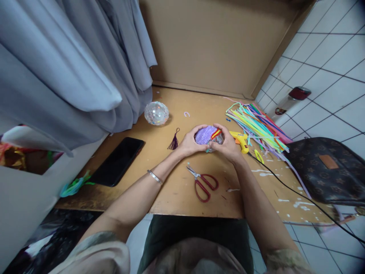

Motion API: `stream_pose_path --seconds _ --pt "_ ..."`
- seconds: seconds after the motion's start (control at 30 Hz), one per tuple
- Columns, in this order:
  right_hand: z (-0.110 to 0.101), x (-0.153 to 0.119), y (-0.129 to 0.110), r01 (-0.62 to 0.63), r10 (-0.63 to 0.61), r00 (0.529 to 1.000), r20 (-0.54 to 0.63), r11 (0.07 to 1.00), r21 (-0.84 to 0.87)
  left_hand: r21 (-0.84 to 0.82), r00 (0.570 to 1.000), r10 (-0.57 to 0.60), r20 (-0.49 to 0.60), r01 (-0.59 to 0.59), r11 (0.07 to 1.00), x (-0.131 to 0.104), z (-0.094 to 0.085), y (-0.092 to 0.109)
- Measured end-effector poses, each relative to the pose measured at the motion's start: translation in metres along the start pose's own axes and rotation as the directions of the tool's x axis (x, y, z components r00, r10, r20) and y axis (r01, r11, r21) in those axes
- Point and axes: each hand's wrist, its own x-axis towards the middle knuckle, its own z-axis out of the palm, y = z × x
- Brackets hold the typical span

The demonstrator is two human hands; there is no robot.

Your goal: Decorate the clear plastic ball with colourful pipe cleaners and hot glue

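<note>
Between both hands is a round ball (205, 135), its left part covered in purple pipe cleaners, with a red and yellow strip and a clear part on the right. My left hand (190, 141) wraps its left side, and my right hand (229, 146) grips its right side. Just beyond the right hand lies a yellow glue gun (242, 140), partly hidden by that hand. Red-handled scissors (202, 182) rest nearer to me, blades pointing up and left. A dark purple tassel (173, 140) lies left of the left hand.
A clear bumpy ball (156, 113) stands at the back left. A black phone (118, 161) lies on the left of the table. Many coloured pipe cleaners (256, 123) are piled at right, beside a brown patterned bag (327, 169). A black cord (285, 186) runs off right.
</note>
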Motion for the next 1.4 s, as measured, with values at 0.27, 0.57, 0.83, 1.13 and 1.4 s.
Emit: stream_pose_path --seconds 0.27,0.57,0.83,1.13,1.4 --pt "-0.0031 -0.0028 -0.0022 -0.019 0.014 0.999 0.044 0.995 0.099 0.022 1.000 -0.014 -0.001 0.014 1.000 -0.0001 0.0001 0.0025" --pt "-0.0019 -0.0027 -0.0008 -0.013 0.012 0.999 0.038 0.999 0.035 0.019 1.000 0.006 0.003 -0.006 1.000 -0.0011 0.0003 0.0034" --pt "-0.0008 -0.0008 0.0031 -0.013 0.012 1.000 0.011 1.000 0.027 0.033 1.000 0.002 0.018 -0.002 0.999 -0.0018 0.0009 0.0060" --pt "-0.0008 0.0005 0.0016 0.004 -0.005 1.000 -0.010 0.999 -0.041 0.049 0.999 0.017 0.046 -0.019 0.999 -0.0024 -0.0011 0.0033" --pt "0.0010 0.0002 0.0071 -0.002 0.003 1.000 -0.021 0.999 0.044 0.095 0.995 0.005 0.104 -0.015 0.995 -0.0041 -0.0056 0.0042"
